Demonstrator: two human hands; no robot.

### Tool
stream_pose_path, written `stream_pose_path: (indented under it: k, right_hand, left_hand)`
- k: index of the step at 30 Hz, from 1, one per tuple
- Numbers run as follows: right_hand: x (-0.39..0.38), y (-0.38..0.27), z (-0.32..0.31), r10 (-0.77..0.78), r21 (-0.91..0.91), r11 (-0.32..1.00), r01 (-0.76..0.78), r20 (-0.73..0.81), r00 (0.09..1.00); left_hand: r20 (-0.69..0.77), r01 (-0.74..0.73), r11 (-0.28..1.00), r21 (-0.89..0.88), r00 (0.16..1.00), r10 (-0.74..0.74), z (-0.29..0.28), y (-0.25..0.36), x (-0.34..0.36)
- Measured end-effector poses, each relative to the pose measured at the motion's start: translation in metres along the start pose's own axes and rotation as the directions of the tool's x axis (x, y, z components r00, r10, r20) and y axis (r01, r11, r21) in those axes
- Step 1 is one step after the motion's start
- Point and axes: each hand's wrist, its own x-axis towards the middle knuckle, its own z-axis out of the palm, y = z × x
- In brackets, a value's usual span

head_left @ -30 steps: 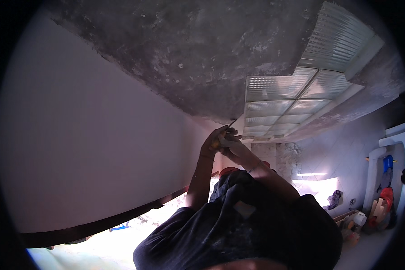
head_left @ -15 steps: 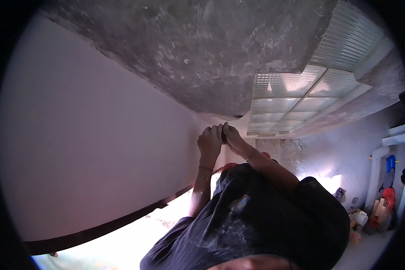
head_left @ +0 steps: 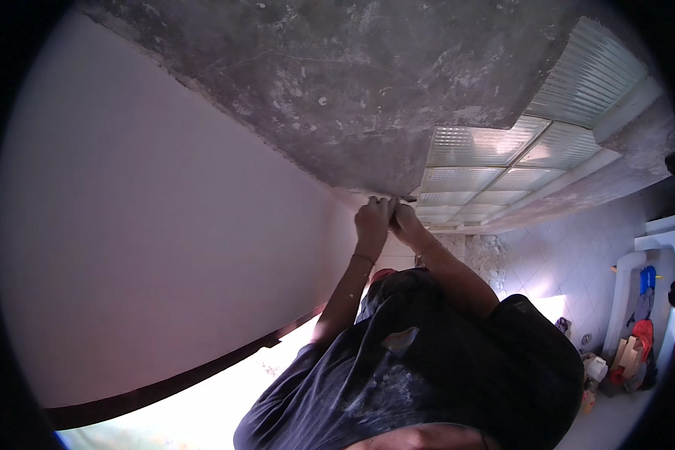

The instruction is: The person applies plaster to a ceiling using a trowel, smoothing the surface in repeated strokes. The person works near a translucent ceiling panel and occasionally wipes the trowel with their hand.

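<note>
My left hand [head_left: 373, 219] and my right hand [head_left: 403, 219] are closed together around a thin dark-bladed tool [head_left: 409, 199], its handle hidden by my fingers. Its tip is at the lower edge of a grey, patchy plastered surface [head_left: 367, 90], where that meets the smooth pale wall [head_left: 165, 225]. A panel of ribbed glass blocks [head_left: 540, 146] sits just right of my hands, set in the grey surface.
My dark, dusty shirt [head_left: 427, 375] fills the lower middle. At the bottom left is a bright opening [head_left: 202, 420] with a dark frame. At the right, a pale tiled area [head_left: 547, 247] holds a red item [head_left: 643, 330], a blue item [head_left: 647, 279] and assorted pieces.
Both hands have moved up and right, closer to the grey surface's lower edge, with the tool still in them. The yellow handle seen earlier is now covered by my fingers.
</note>
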Motion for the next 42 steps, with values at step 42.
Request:
stream_pose_path:
  k: [42]
  right_hand:
    - [-0.014, 0.041, -0.049, -0.363, -0.661, 0.684, 0.309, 0.059, 0.930]
  left_hand:
    - [0.080, 0.121, 0.804, -0.582, 0.993, -0.091, 0.033, 0.009, -0.006]
